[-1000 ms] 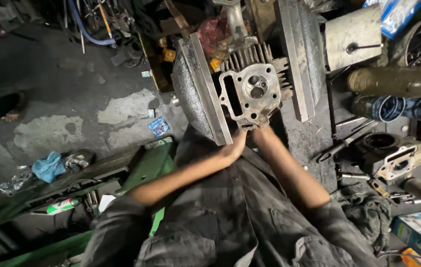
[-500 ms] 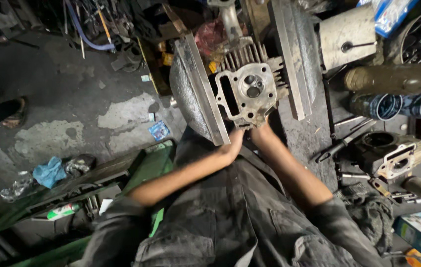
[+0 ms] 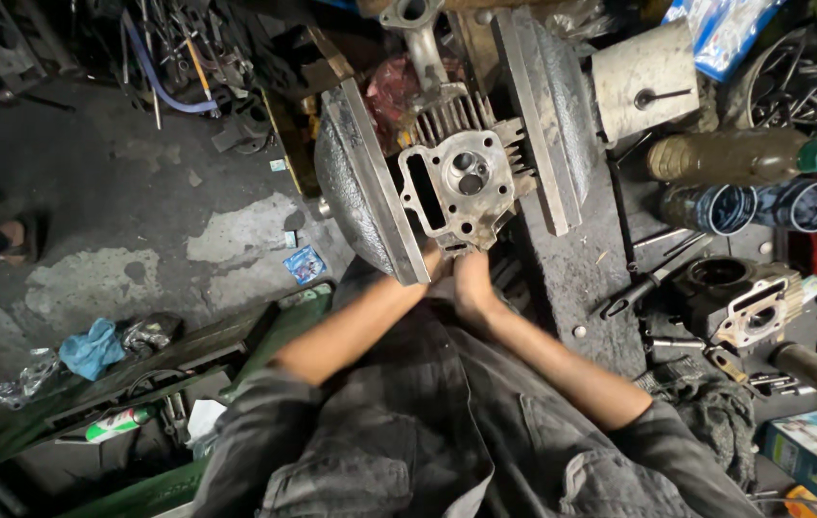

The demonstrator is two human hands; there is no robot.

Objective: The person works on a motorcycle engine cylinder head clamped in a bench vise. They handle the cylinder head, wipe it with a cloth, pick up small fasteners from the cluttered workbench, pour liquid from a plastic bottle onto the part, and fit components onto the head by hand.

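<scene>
A grey finned engine cylinder head [image 3: 461,182] sits clamped between the two broad metal jaws of a vise [image 3: 370,192], its port face turned up to me. My left hand [image 3: 433,265] reaches in from the left to the head's near edge, partly hidden by the left jaw. Right beside it, my right hand [image 3: 472,280] touches the same edge, its fingers tucked under the head. The fingertips of both hands are hidden, so I cannot tell what they grip.
Right of the vise lie a green-capped bottle [image 3: 744,153], blue cans [image 3: 758,206], an engine cylinder [image 3: 744,302], a black-handled tool [image 3: 648,281] and a blue box [image 3: 816,453]. On the floor at left are a blue rag [image 3: 92,347] and another person's sandalled foot [image 3: 5,235].
My two hands have drawn closer together under the near edge of the cylinder head. The head stays clamped in the vise.
</scene>
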